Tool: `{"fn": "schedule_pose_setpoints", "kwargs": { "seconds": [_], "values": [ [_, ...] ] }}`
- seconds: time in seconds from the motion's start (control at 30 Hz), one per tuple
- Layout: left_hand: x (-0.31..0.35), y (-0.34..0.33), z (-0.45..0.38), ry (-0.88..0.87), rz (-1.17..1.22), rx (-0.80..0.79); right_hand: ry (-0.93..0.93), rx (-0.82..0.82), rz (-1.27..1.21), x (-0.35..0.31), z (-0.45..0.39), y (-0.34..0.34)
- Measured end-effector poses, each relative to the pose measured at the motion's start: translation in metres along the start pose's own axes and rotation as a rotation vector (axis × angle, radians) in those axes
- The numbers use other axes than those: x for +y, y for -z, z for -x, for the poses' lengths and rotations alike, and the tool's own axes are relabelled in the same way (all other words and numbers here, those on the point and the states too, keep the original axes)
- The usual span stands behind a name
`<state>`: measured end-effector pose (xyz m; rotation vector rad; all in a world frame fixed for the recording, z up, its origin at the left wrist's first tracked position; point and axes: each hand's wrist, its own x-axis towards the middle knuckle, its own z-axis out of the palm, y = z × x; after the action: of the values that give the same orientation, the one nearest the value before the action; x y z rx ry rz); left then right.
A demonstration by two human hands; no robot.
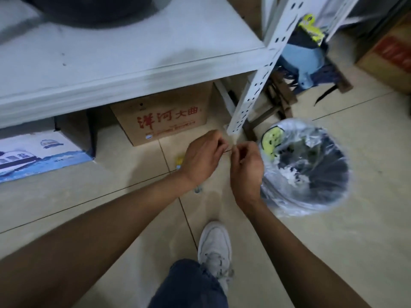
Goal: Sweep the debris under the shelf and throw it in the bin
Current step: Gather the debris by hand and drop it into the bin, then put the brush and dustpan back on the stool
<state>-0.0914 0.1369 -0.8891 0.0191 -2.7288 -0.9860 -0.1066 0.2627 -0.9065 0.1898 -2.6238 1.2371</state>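
My left hand [203, 157] and my right hand [245, 172] meet in front of the white shelf post [255, 83], fingers pinched together on a thin dark strand stretched between them. What the strand is cannot be made out. The bin [311, 167], dark and lined with a clear plastic bag, stands on the floor just right of my right hand, with white scraps and a yellow-green wrapper inside. A small yellow scrap [179, 162] lies on the tiles behind my left wrist, and a small grey bit [198, 190] lies below it.
The white shelf board [124, 61] overhangs a brown carton with red lettering [165, 117] and a blue-and-white box [42, 155]. A wooden stool with a blue bag [304, 61] stands behind the bin. My white shoe [214, 245] rests on the beige tiles.
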Motion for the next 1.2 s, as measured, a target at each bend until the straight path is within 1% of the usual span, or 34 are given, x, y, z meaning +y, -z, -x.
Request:
{"fn": "schedule_pose_setpoints", "kwargs": {
  "seconds": [0.07, 0.13, 0.23, 0.3, 0.37, 0.47, 0.6, 0.7, 0.83, 0.93, 1.0, 1.1, 1.2],
  "values": [
    [0.034, -0.009, -0.022, -0.099, 0.005, -0.003, 0.009, 0.095, 0.035, 0.007, -0.019, 0.036],
    [0.063, -0.022, -0.037, -0.158, 0.011, -0.02, -0.002, 0.166, 0.063, 0.017, -0.033, 0.067],
    [0.098, -0.04, -0.054, -0.185, -0.013, -0.052, -0.076, 0.199, 0.127, 0.039, -0.048, 0.104],
    [0.113, -0.051, -0.062, -0.172, -0.012, -0.082, -0.127, 0.158, 0.22, 0.057, -0.054, 0.117],
    [0.123, -0.062, -0.067, -0.176, -0.048, -0.128, -0.168, 0.077, 0.353, 0.072, -0.057, 0.125],
    [0.127, -0.073, -0.069, -0.168, -0.112, -0.195, -0.218, -0.018, 0.498, 0.08, -0.061, 0.133],
    [0.129, -0.075, -0.067, -0.144, -0.148, -0.222, -0.27, -0.063, 0.53, 0.078, -0.065, 0.14],
    [0.129, -0.074, -0.064, -0.111, -0.118, -0.228, -0.258, -0.055, 0.521, 0.077, -0.068, 0.136],
    [0.122, -0.065, -0.065, -0.134, -0.047, -0.229, -0.179, -0.039, 0.448, 0.058, -0.068, 0.128],
    [0.104, -0.044, -0.064, -0.176, -0.027, -0.151, -0.07, -0.052, 0.368, 0.028, -0.06, 0.113],
    [0.079, -0.026, -0.057, -0.146, -0.043, -0.106, 0.019, -0.063, 0.314, 0.005, -0.051, 0.096],
    [0.031, -0.005, -0.04, -0.001, -0.079, -0.072, 0.088, -0.138, 0.24, -0.02, -0.037, 0.062],
    [-0.021, -0.001, -0.015, 0.226, -0.103, -0.084, 0.091, -0.325, 0.325, -0.021, -0.023, 0.016]
  ]
}}
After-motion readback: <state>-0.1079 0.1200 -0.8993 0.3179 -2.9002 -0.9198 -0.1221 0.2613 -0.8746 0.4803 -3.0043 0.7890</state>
